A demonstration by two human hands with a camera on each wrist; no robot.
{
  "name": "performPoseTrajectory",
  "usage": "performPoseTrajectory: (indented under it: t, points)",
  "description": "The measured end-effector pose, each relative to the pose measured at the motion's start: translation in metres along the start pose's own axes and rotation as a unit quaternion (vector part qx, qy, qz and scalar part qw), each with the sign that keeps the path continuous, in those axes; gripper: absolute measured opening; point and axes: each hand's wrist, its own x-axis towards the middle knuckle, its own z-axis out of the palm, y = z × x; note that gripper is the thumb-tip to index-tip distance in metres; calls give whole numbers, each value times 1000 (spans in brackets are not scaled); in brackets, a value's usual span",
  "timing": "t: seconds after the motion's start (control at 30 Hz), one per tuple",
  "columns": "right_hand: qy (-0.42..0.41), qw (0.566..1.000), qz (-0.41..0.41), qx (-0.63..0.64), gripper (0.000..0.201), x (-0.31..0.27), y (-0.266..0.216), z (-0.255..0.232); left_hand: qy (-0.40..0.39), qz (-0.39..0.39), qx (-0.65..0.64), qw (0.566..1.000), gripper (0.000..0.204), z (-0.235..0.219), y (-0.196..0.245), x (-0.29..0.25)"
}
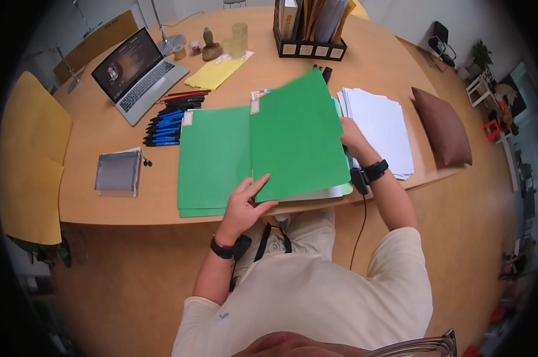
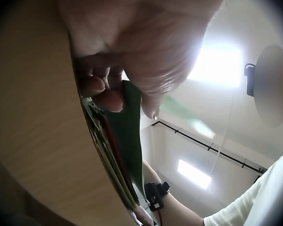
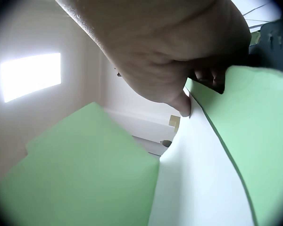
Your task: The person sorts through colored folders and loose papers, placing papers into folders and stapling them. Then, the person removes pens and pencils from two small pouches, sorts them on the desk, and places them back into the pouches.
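A green folder [image 1: 299, 140] is tilted open in the head view, with a white sheet [image 1: 321, 193] showing beneath its raised cover. At its lower left corner, my left hand [image 1: 243, 205] pinches the green edge; thumb and fingers lie on either side of the green sheet [image 2: 128, 136] in the left wrist view. My right hand [image 1: 353, 138] grips the folder's right side. In the right wrist view its thumb rests against the white paper [image 3: 193, 160], and its other fingers are partly hidden behind the green edge [image 3: 254, 122]. More green folders [image 1: 214, 160] lie stacked to the left.
White papers [image 1: 379, 131] and a brown cushion [image 1: 441, 128] lie to the right. Leftward are pens [image 1: 165, 126], a grey pouch [image 1: 117, 174] and a laptop [image 1: 139, 77]. Yellow folders [image 1: 220, 70], a cactus ornament [image 1: 209, 47] and a black file rack [image 1: 310, 50] stand or lie farther back.
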Motion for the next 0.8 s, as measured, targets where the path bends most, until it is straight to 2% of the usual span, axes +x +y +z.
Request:
performPoseTrajectory:
  t: [0.03,0.07,0.17,0.27,0.37,0.43,0.6,0.7,0.8]
  points:
    - [-15,1000,-11,25,39,-2,-2,2,1,-4,-1,1000,67,1,0,0]
    - [-5,1000,20,6,36,-6,-10,2,2,-8,-2,1000,68,1,0,0]
    - [-6,995,84,60,36,-3,-18,-11,7,-23,-4,1000,68,2,-1,0]
    - [51,996,60,28,35,3,-25,-18,13,-31,-6,999,67,4,-4,1]
    - [62,997,34,-16,34,13,-37,-22,2,-46,-4,999,67,2,-3,3]
    - [40,998,17,-35,34,24,-51,-16,0,-45,-3,999,67,2,-3,4]
    - [-14,997,-17,-73,32,66,-100,27,-10,-34,13,999,64,-3,-2,6]
    - [-47,996,-35,-74,32,120,-118,56,-12,-37,8,999,65,-4,-1,7]
    - [-43,990,-61,-123,35,183,-128,98,-6,-49,-5,999,68,-3,-2,7]
